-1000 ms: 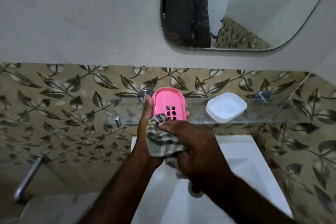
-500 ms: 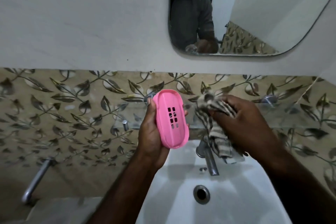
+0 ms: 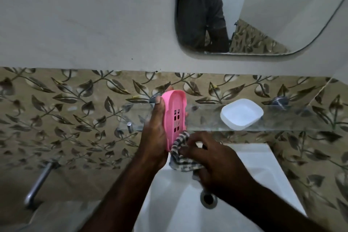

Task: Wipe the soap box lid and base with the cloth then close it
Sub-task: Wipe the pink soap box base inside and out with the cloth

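Observation:
My left hand [image 3: 153, 135] holds the pink soap box base [image 3: 175, 115] upright on edge above the sink, its slotted side turned toward me. My right hand [image 3: 212, 158] grips a checked cloth [image 3: 180, 153] and presses it against the bottom end of the pink base. The white soap box lid [image 3: 242, 114] lies hollow side up on the glass shelf [image 3: 293, 118], to the right of both hands and apart from them.
A white sink [image 3: 263, 181] with a metal drain [image 3: 208, 198] lies below my hands. A mirror [image 3: 263, 11] hangs on the wall above. A metal pipe [image 3: 38, 184] sticks out at lower left. The wall behind has leaf-patterned tiles.
My right hand had lifted the cloth up to the right over the shelf; now it has come back down and left onto the base's lower end. The base is turned more edge-on.

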A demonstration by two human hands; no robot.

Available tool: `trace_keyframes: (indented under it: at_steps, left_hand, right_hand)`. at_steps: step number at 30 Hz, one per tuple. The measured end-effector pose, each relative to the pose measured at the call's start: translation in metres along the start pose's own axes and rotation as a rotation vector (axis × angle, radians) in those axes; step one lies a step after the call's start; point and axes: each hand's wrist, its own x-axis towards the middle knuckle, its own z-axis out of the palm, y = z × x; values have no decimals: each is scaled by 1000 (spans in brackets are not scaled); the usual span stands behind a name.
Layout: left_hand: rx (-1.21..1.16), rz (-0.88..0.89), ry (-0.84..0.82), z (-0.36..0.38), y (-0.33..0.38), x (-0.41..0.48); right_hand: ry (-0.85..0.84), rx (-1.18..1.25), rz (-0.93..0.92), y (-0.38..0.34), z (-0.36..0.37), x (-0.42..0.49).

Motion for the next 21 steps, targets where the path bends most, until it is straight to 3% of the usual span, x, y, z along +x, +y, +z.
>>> trace_keyframes:
  at_steps: [2, 5, 7, 10, 14, 16, 18, 21]
  left_hand:
    - [24, -36, 6, 0, 0, 0]
    - [3, -76, -13, 1, -3, 0]
    - [-47, -92, -12, 4, -4, 0]
    - [-160, -180, -59, 9, -4, 1]
    - [-228, -235, -48, 2, -6, 3]
    - [-193, -219, -23, -5, -7, 3]
    - [-197, -206, -24, -9, -8, 2]
    - [-218, -206, -34, -7, -8, 3]
  right_hand:
    - [52, -10, 70, 9, -7, 5]
    - [424, 174, 205, 22, -28, 20]
    - [579, 246, 217, 21, -35, 25]
    - [404, 298, 110, 3, -18, 20]
    - [106, 39, -126, -5, 0, 3]
    - [23, -1, -31, 12, -12, 7]
    - [27, -15, 153, 29, -26, 13]
    - [315, 48, 245, 37, -46, 22]
